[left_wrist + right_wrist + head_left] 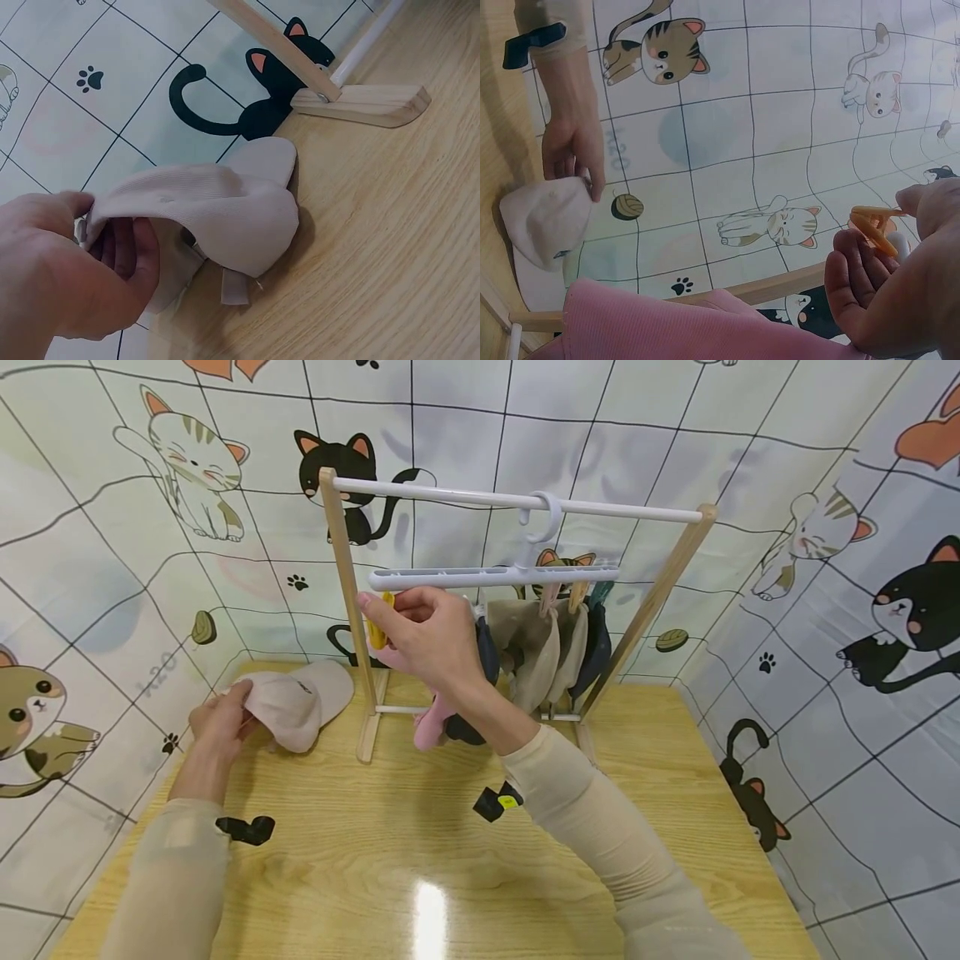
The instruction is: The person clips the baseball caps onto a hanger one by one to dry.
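**Cap in the left hand, peg in the right**

Head view: the left hand (219, 722) grips a pale pink fabric cap (300, 700) lying on the wooden table (420, 852). The right hand (427, 631) pinches a yellow plastic clothes peg (377, 628) under the white hanger bar (491, 577).

Left wrist view: curled fingers (124, 251) clutch the cap's (225, 214) edge.

Right wrist view: thumb and fingers (859, 274) hold the peg (874, 225).

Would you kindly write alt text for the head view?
A person's right hand pinches a yellow clip on a white hanger bar of a wooden rack, while the left hand holds a beige cap on the table.
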### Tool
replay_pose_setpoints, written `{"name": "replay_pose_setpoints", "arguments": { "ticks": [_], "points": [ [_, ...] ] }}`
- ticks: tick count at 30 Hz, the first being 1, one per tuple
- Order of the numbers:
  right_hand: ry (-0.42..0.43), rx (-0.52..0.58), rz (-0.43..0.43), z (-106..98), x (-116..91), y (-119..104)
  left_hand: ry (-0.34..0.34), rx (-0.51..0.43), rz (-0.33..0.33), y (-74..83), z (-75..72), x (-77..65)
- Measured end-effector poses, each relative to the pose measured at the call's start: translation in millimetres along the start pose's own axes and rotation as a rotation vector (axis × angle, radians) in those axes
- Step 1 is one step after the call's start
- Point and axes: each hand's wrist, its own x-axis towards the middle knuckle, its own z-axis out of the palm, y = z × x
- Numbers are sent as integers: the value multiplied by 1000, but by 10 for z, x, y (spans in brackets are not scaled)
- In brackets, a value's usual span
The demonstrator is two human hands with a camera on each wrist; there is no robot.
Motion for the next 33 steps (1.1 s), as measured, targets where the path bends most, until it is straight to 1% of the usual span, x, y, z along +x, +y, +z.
{"name": "replay_pose_setpoints", "arguments": {
  "ticks": [3, 7, 11, 15, 17, 23, 25, 28, 31, 33],
  "points": [
    [-2, 26, -1, 10, 3, -6, -64, 35, 21, -6, -22, -53],
    [-5, 61, 1, 16, 7, -6, -124, 79, 48, -22, -29, -74],
    [-4, 69, -6, 12, 15, -6, -156, 64, 82, -25, -4, -80],
    [-15, 72, -17, 5, 19, -4, -140, -1, 118, -13, 29, -84],
    [-29, 80, -17, -2, 19, -6, -137, -14, 137, 0, 45, -94],
    [-67, 87, -15, -52, 22, -14, -162, -34, 194, 62, 125, -160],
    [-75, 87, -19, -71, 23, -11, -158, -45, 207, 78, 157, -184],
    [-86, 87, -12, -95, 26, -4, -134, -61, 222, 100, 210, -218],
    [-98, 88, 3, -112, 29, 4, -99, -33, 240, 119, 260, -269],
    [-105, 91, 15, -120, 31, 8, -74, 7, 251, 133, 289, -310]
  ]
}}
